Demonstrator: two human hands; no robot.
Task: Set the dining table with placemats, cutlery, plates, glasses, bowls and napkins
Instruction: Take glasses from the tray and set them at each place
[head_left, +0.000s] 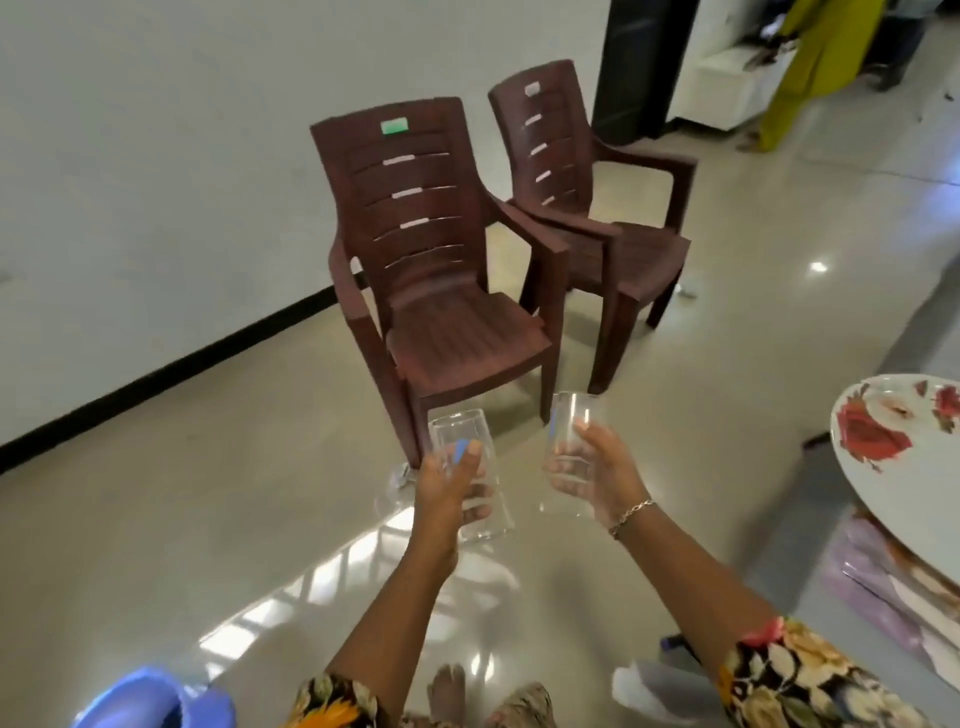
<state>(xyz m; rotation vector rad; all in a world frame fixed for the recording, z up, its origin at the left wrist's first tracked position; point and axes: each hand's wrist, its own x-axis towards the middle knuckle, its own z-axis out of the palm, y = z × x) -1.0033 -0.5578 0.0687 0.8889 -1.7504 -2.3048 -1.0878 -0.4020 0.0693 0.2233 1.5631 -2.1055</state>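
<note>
My left hand (449, 486) grips a clear drinking glass (462, 431) held upside down, with a small blue sticker on its side. A second clear glass (574, 415), also inverted, is held in my right hand (597, 475), which wears a thin bracelet. Both glasses hang above the tiled floor, in front of me. At the right edge a white oval plate with red roses (893, 467) shows, part of it cut off by the frame.
Two brown plastic armchairs (441, 291) (597, 208) stand ahead by the white wall. A person in a yellow-green garment (810, 67) stands at the far right. A blue plastic object (150, 701) lies at the bottom left. Stacked lilac mats (883, 608) sit under the plate.
</note>
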